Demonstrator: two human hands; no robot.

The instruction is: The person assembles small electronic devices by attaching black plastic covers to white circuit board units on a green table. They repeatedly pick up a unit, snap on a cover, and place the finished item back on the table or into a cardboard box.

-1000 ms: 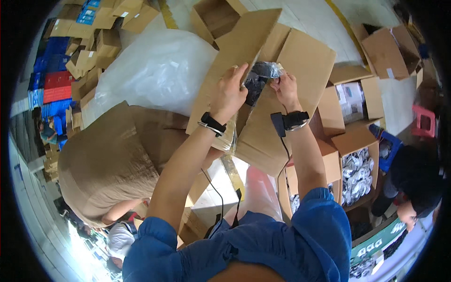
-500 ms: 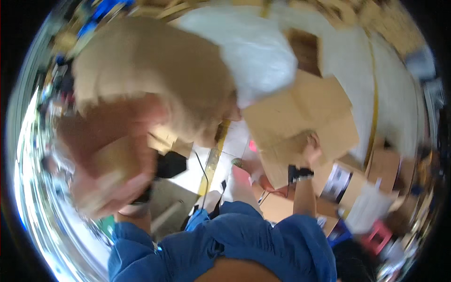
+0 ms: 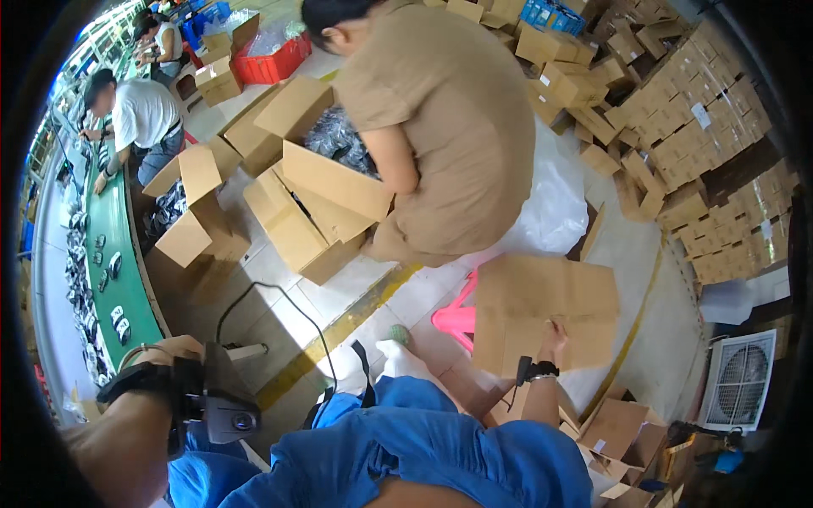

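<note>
The right hand [image 3: 555, 336] grips the flattened brown carton [image 3: 542, 309] beside a pink stool [image 3: 455, 317].

Your left hand [image 3: 174, 347] hides behind its wrist-worn camera; your right hand [image 3: 555, 336] has its fingers tucked behind the flattened cardboard box [image 3: 542, 313].

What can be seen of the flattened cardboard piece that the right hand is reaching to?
The flattened cardboard piece is plain brown, creased into panels and lying fairly flat, low beside the person's legs. It partly covers a pink plastic stool, whose legs stick out at its left edge. The right hand touches its lower edge, fingers against the board; a firm grip cannot be confirmed. Its surface looks bare.
</note>
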